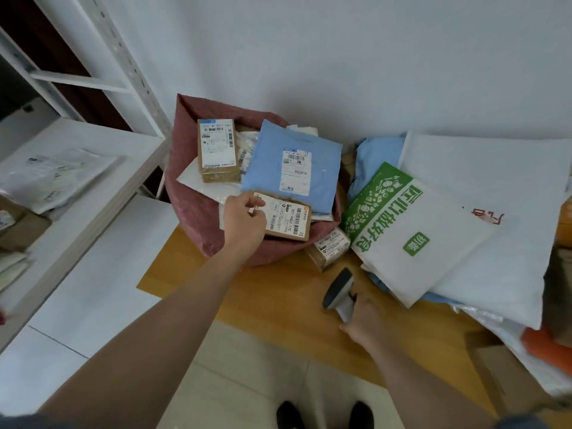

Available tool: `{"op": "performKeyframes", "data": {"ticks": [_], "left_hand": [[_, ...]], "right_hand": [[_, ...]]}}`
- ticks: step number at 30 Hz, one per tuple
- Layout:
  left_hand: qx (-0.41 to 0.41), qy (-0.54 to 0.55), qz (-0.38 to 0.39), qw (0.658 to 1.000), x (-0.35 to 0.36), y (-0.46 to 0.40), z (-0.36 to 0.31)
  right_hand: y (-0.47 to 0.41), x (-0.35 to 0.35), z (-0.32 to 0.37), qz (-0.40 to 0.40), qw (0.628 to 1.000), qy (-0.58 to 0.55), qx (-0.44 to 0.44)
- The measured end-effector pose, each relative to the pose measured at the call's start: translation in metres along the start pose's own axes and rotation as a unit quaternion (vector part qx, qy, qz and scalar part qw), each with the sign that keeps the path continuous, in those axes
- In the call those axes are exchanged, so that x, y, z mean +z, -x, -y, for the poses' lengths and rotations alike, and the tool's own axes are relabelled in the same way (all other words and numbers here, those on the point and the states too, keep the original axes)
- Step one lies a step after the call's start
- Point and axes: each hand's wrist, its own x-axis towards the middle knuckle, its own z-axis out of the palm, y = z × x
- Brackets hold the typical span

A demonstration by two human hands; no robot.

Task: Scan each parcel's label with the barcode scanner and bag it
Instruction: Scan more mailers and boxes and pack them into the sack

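Over the dark red sack, a labelled brown parcel sits at its mouth.
Her left hand pinches the parcel's near end among a blue mailer and another brown box. The right hand grips the grey barcode scanner above the wooden worktop, beside a green-and-white mailer.

A parcel sorting room: labelled parcels heaped beside metal shelving
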Motion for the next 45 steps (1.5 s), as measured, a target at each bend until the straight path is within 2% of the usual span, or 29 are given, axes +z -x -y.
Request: {"op": "performKeyframes", "data": {"ticks": [8,16,21,23,25,30,37,40,45], "left_hand": [[0.002,0.01,0.034,0.999,-0.003,-0.033,-0.002],[0.032,0.004,0.058,0.998,0.005,-0.057,-0.024],[0.06,-0.016,0.087,0.994,0.023,-0.076,-0.033],[0.081,-0.055,0.107,0.989,0.033,-0.089,-0.035],[0.106,-0.128,0.139,0.976,0.04,-0.101,-0.039],[0.185,-0.319,0.216,0.904,0.057,-0.125,-0.041],[0.207,-0.385,0.275,0.856,0.07,-0.133,-0.021],[0.212,-0.389,0.286,0.85,0.07,-0.138,-0.017],[0.23,-0.409,0.301,0.83,0.069,-0.15,-0.014]], "right_hand": [[-0.011,-0.007,0.022,0.006,0.996,-0.055,0.067],[-0.021,-0.055,0.041,0.073,0.993,0.053,0.077],[-0.043,-0.102,0.057,0.028,0.997,0.019,0.074],[-0.058,-0.123,0.07,0.001,0.997,-0.029,0.072],[-0.073,-0.141,0.085,-0.013,0.995,-0.088,0.048],[-0.104,-0.164,0.122,-0.031,0.99,-0.109,-0.084],[-0.148,-0.143,0.138,-0.022,0.98,-0.188,-0.069],[-0.158,-0.132,0.142,-0.025,0.961,-0.274,-0.031],[-0.167,-0.128,0.147,-0.105,0.935,-0.338,0.004]]}}
